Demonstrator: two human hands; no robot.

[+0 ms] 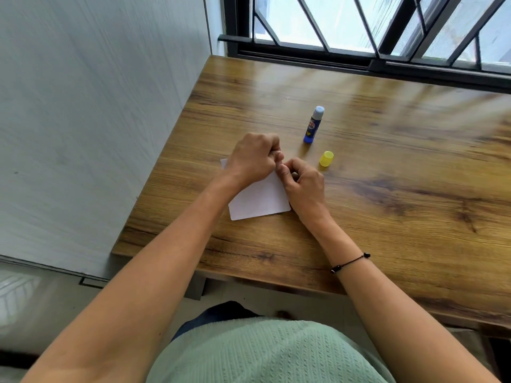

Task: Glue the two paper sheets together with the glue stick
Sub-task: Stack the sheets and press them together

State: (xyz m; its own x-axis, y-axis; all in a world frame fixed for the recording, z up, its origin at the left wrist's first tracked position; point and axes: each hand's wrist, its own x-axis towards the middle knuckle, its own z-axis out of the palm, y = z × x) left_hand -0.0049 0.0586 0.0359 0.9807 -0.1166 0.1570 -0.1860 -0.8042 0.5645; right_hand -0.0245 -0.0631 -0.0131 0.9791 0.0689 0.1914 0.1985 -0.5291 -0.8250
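A white paper sheet (pixel 260 200) lies flat on the wooden table (pixel 401 167); whether one sheet or two stacked shows here I cannot tell. My left hand (pixel 251 160) sits over its far part with fingers curled, pinching at the far right edge. My right hand (pixel 305 186) is at the right edge, fingers curled, thumb and fingertips meeting the paper close to the left hand's fingers. The blue glue stick (pixel 313 125) stands uncapped just beyond the hands. Its yellow cap (pixel 326 158) lies to the right of my right hand.
A grey wall runs along the table's left edge. A barred window with a dark frame (pixel 359 59) runs along the far edge. The near table edge is just in front of my body. Bare wood stretches to the right.
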